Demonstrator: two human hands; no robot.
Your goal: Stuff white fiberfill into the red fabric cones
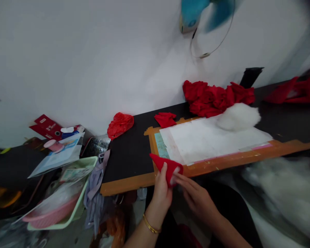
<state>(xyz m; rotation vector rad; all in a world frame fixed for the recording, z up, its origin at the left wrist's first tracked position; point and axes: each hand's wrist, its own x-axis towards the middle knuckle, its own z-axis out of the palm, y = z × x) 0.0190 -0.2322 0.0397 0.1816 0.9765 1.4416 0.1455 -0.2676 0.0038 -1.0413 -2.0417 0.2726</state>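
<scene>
Both hands — left hand [161,187] and right hand [196,196] — pinch a red fabric cone [166,165] at the surface's [129,155] near edge. Stuffing shows at its mouth — best keep the opening pinched wide and pack gently.

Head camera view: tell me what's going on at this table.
A person holds a small red fabric cone at the near edge of the black table. The left hand grips it from below while the right hand works at its open end, where white stuffing seems to show. A tuft of white stuffing lies on the white sheet, with a heap of red fabric pieces behind it by the wall.
</scene>
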